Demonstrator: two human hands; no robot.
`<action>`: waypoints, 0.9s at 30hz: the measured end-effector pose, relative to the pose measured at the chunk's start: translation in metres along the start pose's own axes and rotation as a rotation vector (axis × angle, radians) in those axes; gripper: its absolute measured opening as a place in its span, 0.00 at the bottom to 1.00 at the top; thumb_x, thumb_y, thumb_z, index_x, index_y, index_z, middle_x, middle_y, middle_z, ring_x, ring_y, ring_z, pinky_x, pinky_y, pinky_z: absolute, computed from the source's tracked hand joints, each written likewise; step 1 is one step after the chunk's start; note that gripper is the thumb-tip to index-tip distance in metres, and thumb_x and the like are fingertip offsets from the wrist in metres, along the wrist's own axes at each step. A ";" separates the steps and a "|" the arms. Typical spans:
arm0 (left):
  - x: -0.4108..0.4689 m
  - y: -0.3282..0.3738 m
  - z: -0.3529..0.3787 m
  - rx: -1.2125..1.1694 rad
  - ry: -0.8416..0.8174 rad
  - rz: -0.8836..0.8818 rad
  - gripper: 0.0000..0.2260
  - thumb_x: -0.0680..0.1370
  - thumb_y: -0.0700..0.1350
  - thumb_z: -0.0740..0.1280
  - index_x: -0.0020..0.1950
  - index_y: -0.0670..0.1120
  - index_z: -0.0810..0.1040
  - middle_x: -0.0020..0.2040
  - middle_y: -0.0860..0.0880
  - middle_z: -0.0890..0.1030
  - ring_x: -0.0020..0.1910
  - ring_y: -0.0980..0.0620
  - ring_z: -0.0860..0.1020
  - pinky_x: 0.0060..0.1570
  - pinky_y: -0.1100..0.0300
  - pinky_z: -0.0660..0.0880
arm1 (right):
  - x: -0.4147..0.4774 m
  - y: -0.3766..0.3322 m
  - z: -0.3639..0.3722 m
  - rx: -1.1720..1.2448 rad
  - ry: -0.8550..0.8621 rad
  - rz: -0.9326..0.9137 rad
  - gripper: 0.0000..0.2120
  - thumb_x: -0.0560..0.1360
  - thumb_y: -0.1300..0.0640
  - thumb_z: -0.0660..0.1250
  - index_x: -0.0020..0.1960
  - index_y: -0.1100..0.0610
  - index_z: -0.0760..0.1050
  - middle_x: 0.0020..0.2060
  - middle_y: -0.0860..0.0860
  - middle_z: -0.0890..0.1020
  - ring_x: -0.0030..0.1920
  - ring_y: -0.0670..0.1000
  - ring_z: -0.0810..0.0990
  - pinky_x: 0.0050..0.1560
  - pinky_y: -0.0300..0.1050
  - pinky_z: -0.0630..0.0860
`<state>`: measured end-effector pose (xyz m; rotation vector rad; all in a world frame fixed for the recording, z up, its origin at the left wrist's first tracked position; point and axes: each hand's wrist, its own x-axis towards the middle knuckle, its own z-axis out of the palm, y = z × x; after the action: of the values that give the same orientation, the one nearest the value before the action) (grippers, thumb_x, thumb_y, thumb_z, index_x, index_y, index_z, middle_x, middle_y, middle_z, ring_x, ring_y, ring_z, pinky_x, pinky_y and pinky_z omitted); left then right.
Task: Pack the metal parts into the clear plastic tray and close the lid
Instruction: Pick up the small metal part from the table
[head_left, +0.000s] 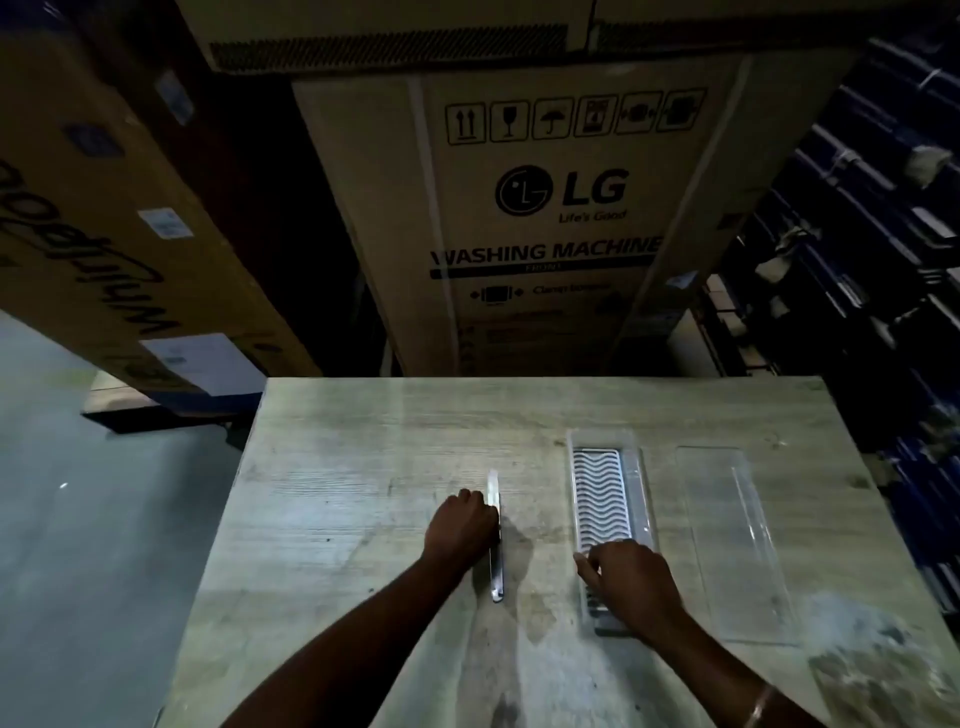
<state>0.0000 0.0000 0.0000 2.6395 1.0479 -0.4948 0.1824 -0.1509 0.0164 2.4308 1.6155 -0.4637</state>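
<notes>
A clear plastic tray (644, 467) lies lengthwise on the wooden table, and a wavy-slotted metal grille (597, 493) rests inside it. My right hand (631, 584) lies on the tray's near end, fingers pressing down on the grille. To the left, a long thin metal strip (493, 491) stands on its edge on the table. My left hand (460, 525) is curled around its middle. The clear lid (732, 540) lies flat and separate, to the right of the tray.
The wooden table (337, 493) has its left edge near a grey floor (104, 519). A large LG washing machine carton (545, 208) and other cartons rise behind the far edge. Dark blue crates (883, 208) are stacked at the right.
</notes>
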 end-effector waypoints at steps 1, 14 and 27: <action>0.003 0.002 0.004 -0.005 -0.054 -0.030 0.13 0.79 0.46 0.63 0.53 0.38 0.81 0.54 0.38 0.82 0.56 0.37 0.79 0.50 0.48 0.77 | 0.001 0.000 0.004 0.018 0.000 0.002 0.25 0.76 0.37 0.52 0.44 0.51 0.81 0.41 0.51 0.85 0.43 0.50 0.83 0.41 0.44 0.73; 0.025 0.018 0.027 -0.442 -0.029 -0.450 0.13 0.77 0.47 0.65 0.58 0.42 0.74 0.57 0.43 0.80 0.57 0.42 0.80 0.54 0.52 0.77 | 0.025 -0.006 0.014 0.076 0.110 0.123 0.18 0.73 0.44 0.67 0.30 0.54 0.77 0.24 0.52 0.81 0.26 0.53 0.81 0.27 0.42 0.72; 0.033 0.020 0.039 -0.621 -0.063 -0.493 0.13 0.78 0.45 0.63 0.59 0.40 0.76 0.58 0.39 0.79 0.57 0.40 0.80 0.54 0.51 0.78 | 0.018 0.012 0.038 0.113 0.109 0.229 0.19 0.73 0.44 0.65 0.30 0.55 0.77 0.26 0.54 0.81 0.28 0.58 0.81 0.28 0.46 0.75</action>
<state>0.0281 -0.0075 -0.0469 1.8173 1.5387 -0.2742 0.1939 -0.1517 -0.0258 2.7273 1.3585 -0.4002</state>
